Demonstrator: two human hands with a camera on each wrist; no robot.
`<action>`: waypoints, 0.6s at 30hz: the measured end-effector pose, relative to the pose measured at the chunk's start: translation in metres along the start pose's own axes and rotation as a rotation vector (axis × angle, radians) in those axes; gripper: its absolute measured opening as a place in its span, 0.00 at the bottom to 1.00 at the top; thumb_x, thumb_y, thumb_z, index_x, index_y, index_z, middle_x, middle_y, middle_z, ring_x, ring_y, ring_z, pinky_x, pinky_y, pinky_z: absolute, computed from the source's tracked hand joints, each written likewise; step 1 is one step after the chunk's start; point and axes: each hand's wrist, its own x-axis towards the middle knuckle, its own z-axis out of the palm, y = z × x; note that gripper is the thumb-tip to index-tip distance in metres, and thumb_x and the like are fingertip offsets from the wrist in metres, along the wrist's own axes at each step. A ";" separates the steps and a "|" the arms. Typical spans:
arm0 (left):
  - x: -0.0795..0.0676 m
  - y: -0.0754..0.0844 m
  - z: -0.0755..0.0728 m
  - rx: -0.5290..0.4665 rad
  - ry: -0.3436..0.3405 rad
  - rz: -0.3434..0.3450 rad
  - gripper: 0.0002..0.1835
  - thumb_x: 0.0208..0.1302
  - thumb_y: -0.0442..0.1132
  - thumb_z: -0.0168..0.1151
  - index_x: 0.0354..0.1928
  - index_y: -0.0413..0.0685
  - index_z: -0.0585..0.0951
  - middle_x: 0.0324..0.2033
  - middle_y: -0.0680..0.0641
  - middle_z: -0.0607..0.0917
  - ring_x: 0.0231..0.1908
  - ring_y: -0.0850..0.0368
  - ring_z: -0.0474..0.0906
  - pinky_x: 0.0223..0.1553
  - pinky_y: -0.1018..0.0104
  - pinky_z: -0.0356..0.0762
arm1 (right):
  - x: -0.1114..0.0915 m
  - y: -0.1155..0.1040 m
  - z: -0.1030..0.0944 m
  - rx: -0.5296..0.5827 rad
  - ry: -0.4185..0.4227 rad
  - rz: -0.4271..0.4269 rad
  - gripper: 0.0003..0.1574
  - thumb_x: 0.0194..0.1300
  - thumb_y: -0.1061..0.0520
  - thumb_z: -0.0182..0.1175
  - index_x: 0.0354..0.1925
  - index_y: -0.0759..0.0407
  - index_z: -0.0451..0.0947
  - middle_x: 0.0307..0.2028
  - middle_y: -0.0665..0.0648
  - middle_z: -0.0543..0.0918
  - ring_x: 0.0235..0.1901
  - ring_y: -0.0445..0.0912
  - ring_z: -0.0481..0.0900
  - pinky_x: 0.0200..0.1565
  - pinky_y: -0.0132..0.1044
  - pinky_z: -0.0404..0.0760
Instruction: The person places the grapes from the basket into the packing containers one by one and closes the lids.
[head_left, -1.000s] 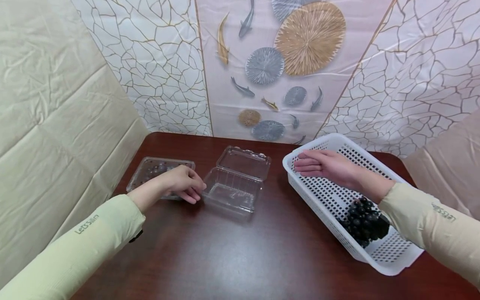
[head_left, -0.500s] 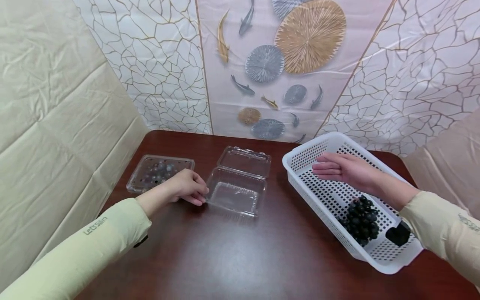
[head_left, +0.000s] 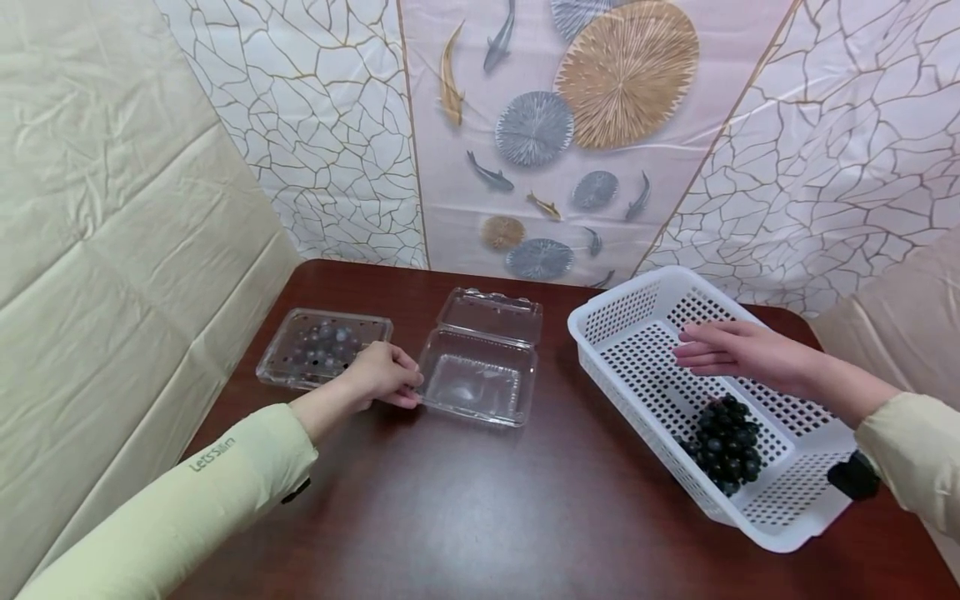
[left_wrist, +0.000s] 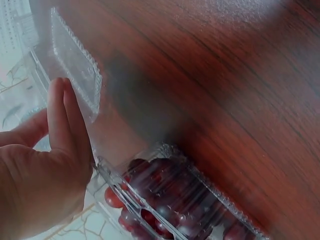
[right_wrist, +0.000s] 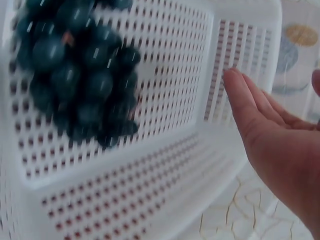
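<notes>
An open clear plastic clamshell box (head_left: 480,375) lies on the table, its lid folded back away from me. My left hand (head_left: 386,375) pinches the box's left rim between thumb and fingers. Just behind that wrist sits a closed clamshell box (head_left: 279,362) with dark red grapes inside, also visible in the left wrist view as a grape-filled box (left_wrist: 170,200). On the right, my right hand (head_left: 738,350) hovers over a white plastic basket (head_left: 637,417), fingers straight and holding nothing. A bunch of dark grapes (head_left: 723,446) rests on the basket floor, below the hand and apart from it.
The brown wooden table (head_left: 465,508) extends in front of both boxes and the basket. A patterned cloth wall (head_left: 337,167) stands behind its far edge, and a beige cloth wall (head_left: 112,250) rises on the left.
My left hand has shifted right and slightly away from me, and the open box has settled flat, shifted slightly the same way. My right hand has moved right and nearer over the basket.
</notes>
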 end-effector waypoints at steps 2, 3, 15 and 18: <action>0.001 0.000 0.003 0.002 0.013 0.005 0.08 0.71 0.23 0.64 0.48 0.26 0.78 0.45 0.28 0.87 0.26 0.56 0.88 0.33 0.63 0.95 | -0.006 0.004 -0.007 -0.064 -0.014 0.020 0.41 0.91 0.47 0.37 0.78 0.82 0.51 0.72 0.80 0.70 0.62 0.45 0.84 0.61 0.31 0.86; 0.001 0.000 0.004 0.002 0.019 0.006 0.08 0.71 0.23 0.64 0.49 0.26 0.79 0.45 0.28 0.87 0.26 0.56 0.88 0.33 0.63 0.95 | -0.008 0.005 -0.011 -0.098 -0.023 0.032 0.41 0.91 0.47 0.38 0.78 0.82 0.51 0.71 0.80 0.70 0.63 0.49 0.83 0.61 0.31 0.86; 0.004 0.001 0.012 -0.048 0.038 -0.002 0.09 0.72 0.23 0.64 0.51 0.26 0.78 0.46 0.27 0.87 0.26 0.56 0.88 0.32 0.64 0.94 | -0.031 0.026 -0.049 -0.335 -0.053 0.190 0.46 0.89 0.43 0.43 0.74 0.86 0.54 0.67 0.81 0.75 0.65 0.69 0.79 0.63 0.54 0.88; 0.004 0.001 0.013 -0.057 0.029 -0.003 0.10 0.73 0.23 0.64 0.51 0.26 0.78 0.47 0.27 0.87 0.26 0.56 0.88 0.32 0.65 0.94 | -0.034 0.032 -0.054 -0.343 -0.088 0.225 0.46 0.89 0.43 0.43 0.74 0.88 0.53 0.66 0.81 0.75 0.65 0.69 0.78 0.63 0.56 0.87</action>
